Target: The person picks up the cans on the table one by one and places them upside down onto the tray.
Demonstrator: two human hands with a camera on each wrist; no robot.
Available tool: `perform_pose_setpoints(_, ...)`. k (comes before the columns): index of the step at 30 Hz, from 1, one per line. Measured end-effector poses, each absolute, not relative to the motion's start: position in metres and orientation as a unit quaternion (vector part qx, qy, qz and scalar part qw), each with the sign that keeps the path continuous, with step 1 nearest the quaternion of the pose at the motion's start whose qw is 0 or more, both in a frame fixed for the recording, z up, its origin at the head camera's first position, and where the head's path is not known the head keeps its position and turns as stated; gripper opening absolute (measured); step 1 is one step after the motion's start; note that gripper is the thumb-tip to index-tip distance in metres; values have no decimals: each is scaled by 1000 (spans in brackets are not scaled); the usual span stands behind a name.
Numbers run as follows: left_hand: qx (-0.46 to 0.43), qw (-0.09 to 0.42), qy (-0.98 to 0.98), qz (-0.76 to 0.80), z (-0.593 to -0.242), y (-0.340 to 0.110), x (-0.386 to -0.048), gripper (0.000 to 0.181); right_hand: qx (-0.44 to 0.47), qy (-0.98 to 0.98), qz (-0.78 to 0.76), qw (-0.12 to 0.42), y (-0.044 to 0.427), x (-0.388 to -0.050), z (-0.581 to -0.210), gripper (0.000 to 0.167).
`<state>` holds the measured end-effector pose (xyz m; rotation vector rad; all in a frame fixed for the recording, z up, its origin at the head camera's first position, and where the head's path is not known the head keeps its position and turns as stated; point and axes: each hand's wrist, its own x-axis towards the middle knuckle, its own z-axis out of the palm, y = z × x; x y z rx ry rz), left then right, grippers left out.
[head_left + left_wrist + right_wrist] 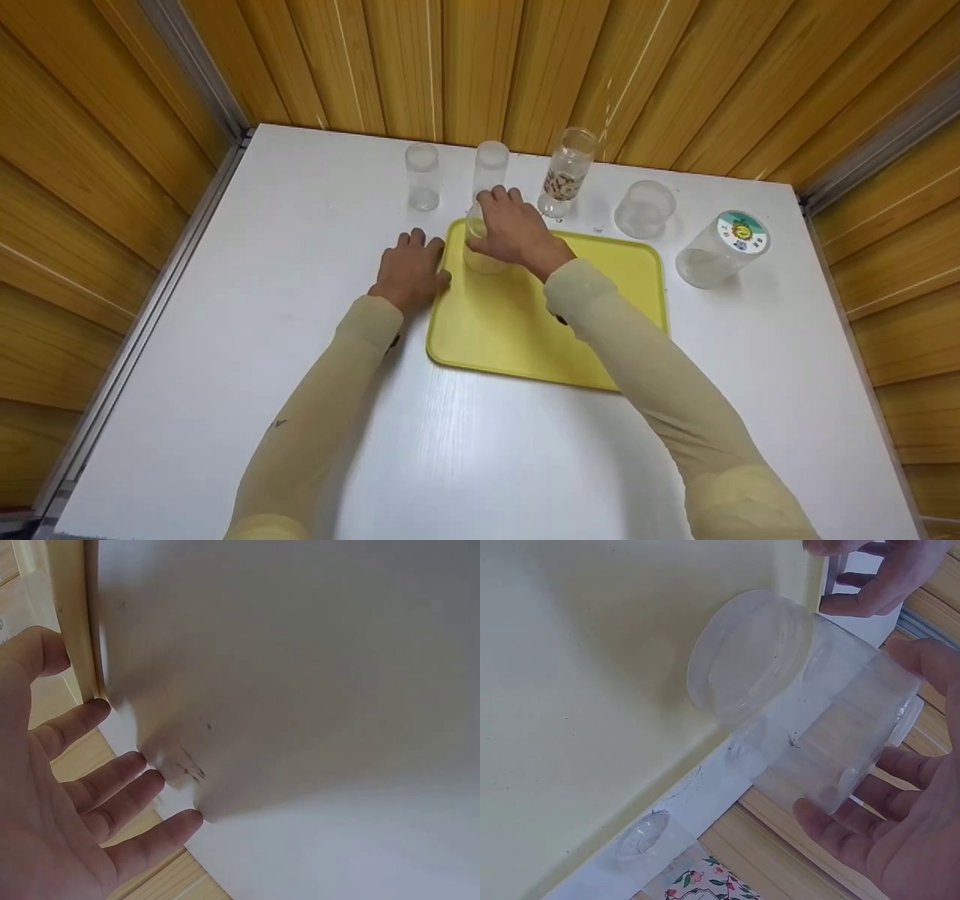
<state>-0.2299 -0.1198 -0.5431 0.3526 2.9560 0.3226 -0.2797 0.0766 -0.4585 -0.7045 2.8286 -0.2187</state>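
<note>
A yellow tray (540,322) lies on the white table. My right hand (517,229) grips a clear plastic jar (484,255) from above, over the tray's back left corner. In the right wrist view my fingers (840,840) and thumb curl round the upper end of the jar (817,690), and its other end is at the tray's surface. My left hand (411,274) rests at the tray's left edge, fingertips on the table and thumb at the rim. In the left wrist view the fingers of the left hand (82,787) are spread, beside the tray's edge (79,630).
Behind the tray stand two clear cylinders (423,176) (492,165) and a tall patterned glass (566,176). Farther right are a short clear container (645,210) and a jar with a printed lid (724,247). Wood-patterned panels (480,67) border the table (225,337).
</note>
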Motion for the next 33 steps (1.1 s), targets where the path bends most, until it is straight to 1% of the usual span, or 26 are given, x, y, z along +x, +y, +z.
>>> perform_pose_setpoints(8,115,70,986,101,-542,-119,-230,53,-232,963,-85,106,77,-280,-460,79)
perform_pose_setpoints(21,110,69,986,103,-543,-117,-230,54,-232,963,-101,96,78,-281,-465,79)
perform_pose_setpoints(33,100,67,988,96,-546,-115,-229,53,-233,962,-110,94,79,-280,-467,81)
